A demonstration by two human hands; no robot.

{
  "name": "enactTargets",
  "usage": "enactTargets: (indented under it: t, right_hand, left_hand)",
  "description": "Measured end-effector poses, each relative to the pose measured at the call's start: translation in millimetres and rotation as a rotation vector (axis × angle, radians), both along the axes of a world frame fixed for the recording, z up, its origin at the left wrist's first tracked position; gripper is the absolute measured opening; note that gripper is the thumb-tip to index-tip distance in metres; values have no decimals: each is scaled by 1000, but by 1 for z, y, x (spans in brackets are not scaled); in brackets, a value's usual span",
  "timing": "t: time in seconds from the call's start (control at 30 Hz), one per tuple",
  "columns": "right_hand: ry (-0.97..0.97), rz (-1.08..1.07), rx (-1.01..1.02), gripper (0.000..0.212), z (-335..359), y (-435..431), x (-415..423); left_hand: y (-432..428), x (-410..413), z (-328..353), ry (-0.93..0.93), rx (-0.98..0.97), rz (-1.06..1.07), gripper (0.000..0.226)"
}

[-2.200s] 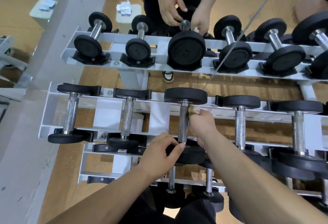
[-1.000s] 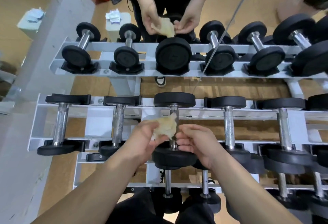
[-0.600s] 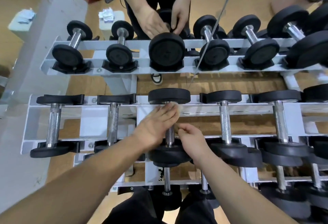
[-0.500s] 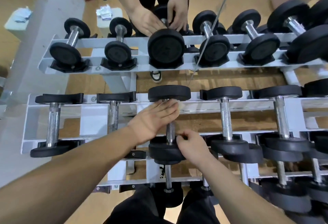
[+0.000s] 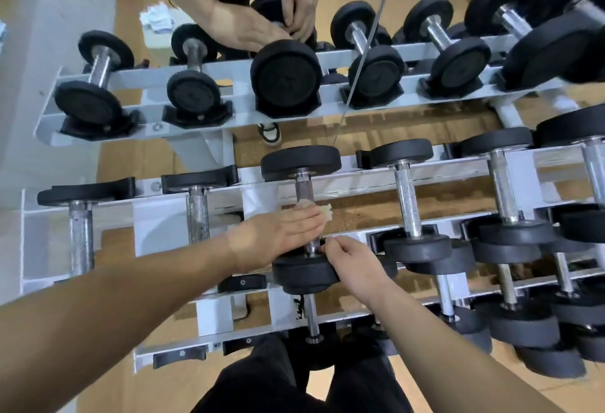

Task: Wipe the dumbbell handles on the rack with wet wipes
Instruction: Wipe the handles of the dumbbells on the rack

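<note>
**A:** Where is the wipe right now?

**B:** Under my left hand (image 5: pixel 281 232). My fingers lie flat and straight across the handle (image 5: pixel 303 186), pressing the wet wipe (image 5: pixel 325 209) onto it. A crumpled corner pokes out just past my fingertips. I can't see my thumb.

**A:** And the other hand?

**B:** My right hand (image 5: pixel 353 265) is curled round the rim of the near head (image 5: pixel 304 273), just below my left fingers, steadying it on the rack (image 5: pixel 451 172).

**A:** What worries you?

**B:** Flat fingers only press from above, so I judge the underside of the knurled steel may go unwiped unless I wrap round it. The knurling could snag and tear the wipe. The wipe could also slide out past my fingertips and drop through the gap in the rack. And if my right grip loosens, the dumbbell (image 5: pixel 302 160) may roll on the rack while I rub.
</note>
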State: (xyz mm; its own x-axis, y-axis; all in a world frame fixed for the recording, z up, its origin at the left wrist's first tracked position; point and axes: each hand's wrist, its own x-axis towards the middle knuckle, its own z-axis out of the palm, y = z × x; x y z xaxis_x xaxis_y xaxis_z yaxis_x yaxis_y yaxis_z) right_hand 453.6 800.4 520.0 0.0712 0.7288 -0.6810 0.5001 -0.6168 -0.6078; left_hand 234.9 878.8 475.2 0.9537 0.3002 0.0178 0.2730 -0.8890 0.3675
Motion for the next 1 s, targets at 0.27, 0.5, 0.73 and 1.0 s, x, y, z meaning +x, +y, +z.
enactTargets:
  t: [0.27,0.5,0.73,1.0]
  right_hand:
    - [-24,4,-7,36,-4,0,0]
    - [-32,16,-3,36,-5,0,0]
    - [-22,-8,-11,32,-6,4,0]
    - [-1,-40,-28,32,-5,4,-4]
  left_hand:
    - [7,1,-4,24,17,48,74]
    - [36,7,12,66,160,146,89]
    - [16,1,1,77,-100,50,90]
    - [8,17,23,63,155,190,49]
